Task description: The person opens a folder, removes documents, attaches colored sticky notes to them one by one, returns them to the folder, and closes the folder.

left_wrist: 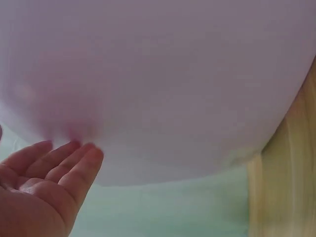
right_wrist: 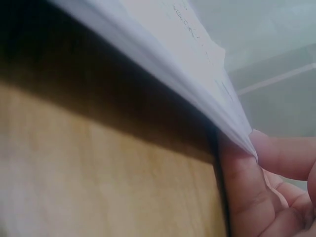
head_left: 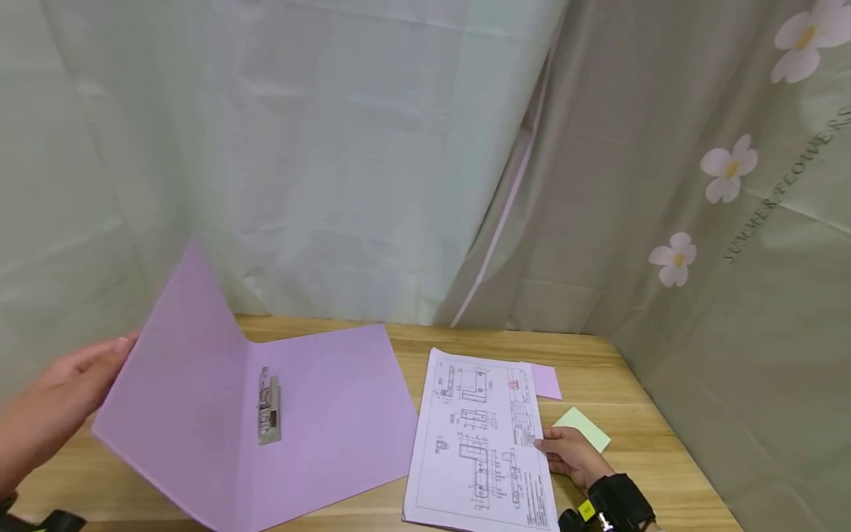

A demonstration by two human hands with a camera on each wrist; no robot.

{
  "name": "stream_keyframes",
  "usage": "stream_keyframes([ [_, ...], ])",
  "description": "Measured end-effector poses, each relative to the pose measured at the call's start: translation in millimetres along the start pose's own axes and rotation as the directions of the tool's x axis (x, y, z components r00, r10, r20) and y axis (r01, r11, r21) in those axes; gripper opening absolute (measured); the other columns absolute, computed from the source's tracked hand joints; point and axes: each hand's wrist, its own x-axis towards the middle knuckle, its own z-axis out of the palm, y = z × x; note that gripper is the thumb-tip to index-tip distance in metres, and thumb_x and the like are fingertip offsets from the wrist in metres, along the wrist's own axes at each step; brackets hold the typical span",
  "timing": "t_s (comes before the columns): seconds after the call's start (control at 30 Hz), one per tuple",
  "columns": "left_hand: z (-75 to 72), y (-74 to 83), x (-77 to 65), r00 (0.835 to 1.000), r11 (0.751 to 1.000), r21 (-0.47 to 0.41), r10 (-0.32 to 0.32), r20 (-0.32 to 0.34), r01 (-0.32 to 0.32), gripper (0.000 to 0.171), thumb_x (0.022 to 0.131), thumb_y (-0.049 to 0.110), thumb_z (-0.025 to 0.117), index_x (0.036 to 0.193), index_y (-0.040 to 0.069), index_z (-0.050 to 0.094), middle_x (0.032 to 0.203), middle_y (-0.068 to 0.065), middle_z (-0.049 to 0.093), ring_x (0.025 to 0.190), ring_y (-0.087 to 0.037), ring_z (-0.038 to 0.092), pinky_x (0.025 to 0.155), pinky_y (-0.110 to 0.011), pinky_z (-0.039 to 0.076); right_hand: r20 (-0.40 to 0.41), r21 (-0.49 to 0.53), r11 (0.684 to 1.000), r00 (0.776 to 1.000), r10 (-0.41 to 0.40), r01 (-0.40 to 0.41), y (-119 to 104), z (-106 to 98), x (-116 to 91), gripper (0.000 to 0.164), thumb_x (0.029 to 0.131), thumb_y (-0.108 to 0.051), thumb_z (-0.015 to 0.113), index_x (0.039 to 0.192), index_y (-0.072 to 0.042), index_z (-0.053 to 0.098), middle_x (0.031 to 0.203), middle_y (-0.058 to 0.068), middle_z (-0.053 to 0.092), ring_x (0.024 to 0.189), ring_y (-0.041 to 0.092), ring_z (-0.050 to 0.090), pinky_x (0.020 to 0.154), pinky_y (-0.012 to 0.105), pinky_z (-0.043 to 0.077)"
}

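Observation:
A purple folder (head_left: 326, 414) stands spread out on the table, its left cover (head_left: 176, 399) raised at a slant. Inside it, near the fold, is a metal lever clip (head_left: 269, 410). At the outer side of the raised cover is my left hand (head_left: 76, 384); in the left wrist view its straight fingers (left_wrist: 81, 165) touch the cover's back. With thumb and fingers, my right hand (head_left: 575, 454) pinches the right edge of a stack of paper sheets (head_left: 479, 443) printed with technical drawings. The right wrist view shows that stack (right_wrist: 163, 64) edge-on, its near edge raised above the wood.
Beside the right hand lies a light green sticky-note pad (head_left: 585, 427). A small purple slip (head_left: 547, 381) sticks out behind the sheets. The wooden table (head_left: 638, 443) ends at a pale curtain (head_left: 346, 162) behind and a flowered curtain (head_left: 751, 325) on the right.

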Motion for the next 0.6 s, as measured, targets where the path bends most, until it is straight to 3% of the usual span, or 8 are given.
stream_keyframes([
  [0.13,24.3,-11.6,15.3,0.992,0.992,0.02,0.124,-0.011,-0.124,0.042,0.096,0.006,0.032,0.13,0.029,0.042,0.123,0.034,0.037,0.105,0.022,0.037,0.073,-0.003,0.038,0.002,-0.004,1.0,1.0,-0.001,0.001,0.8,-0.5,0.9,0.034,0.082,-0.007,0.06,0.109,0.013,0.052,0.079,0.004,0.066,0.07,0.015,0.064,0.063,0.029,0.053],
  [0.23,41.8,-14.4,23.6,0.991,0.991,0.036,0.132,0.008,-0.132,0.046,0.095,0.006,0.038,0.136,0.025,0.034,0.121,0.036,0.035,0.103,0.025,0.035,0.073,0.0,0.036,0.0,-0.006,1.0,1.0,0.0,0.0,0.8,-0.4,1.6,0.034,0.083,-0.007,0.06,0.109,0.013,0.052,0.079,0.005,0.066,0.07,0.015,0.064,0.064,0.029,0.053],
  [0.4,68.4,-17.0,32.1,0.987,0.984,0.115,0.129,0.095,-0.139,0.055,0.092,0.011,0.047,0.142,0.012,0.023,0.126,0.036,0.025,0.108,0.026,0.027,0.079,0.0,0.033,-0.011,0.002,1.0,1.0,0.012,-0.012,-0.6,-0.2,1.2,0.034,0.082,-0.008,0.061,0.109,0.011,0.053,0.079,0.004,0.066,0.069,0.015,0.065,0.063,0.029,0.053],
  [0.5,81.1,-22.9,35.4,0.981,0.969,0.187,0.136,0.139,-0.161,0.062,0.088,0.016,0.054,0.142,0.015,0.023,0.139,0.021,0.022,0.112,0.028,0.018,0.086,0.003,0.024,-0.005,0.011,1.0,1.0,0.019,-0.018,-1.1,-0.6,0.8,0.034,0.082,-0.008,0.061,0.11,0.011,0.053,0.08,0.004,0.067,0.07,0.015,0.065,0.062,0.028,0.053],
  [0.6,89.1,-30.9,37.3,0.973,0.948,0.258,0.145,0.177,-0.188,0.067,0.084,0.021,0.061,0.141,0.019,0.026,0.146,-0.005,0.025,0.114,0.028,0.011,0.087,0.005,0.014,0.005,0.015,1.0,1.0,0.021,-0.022,-1.4,-0.7,0.5,0.036,0.082,-0.008,0.061,0.111,0.011,0.052,0.081,0.004,0.067,0.071,0.015,0.065,0.063,0.028,0.053],
])
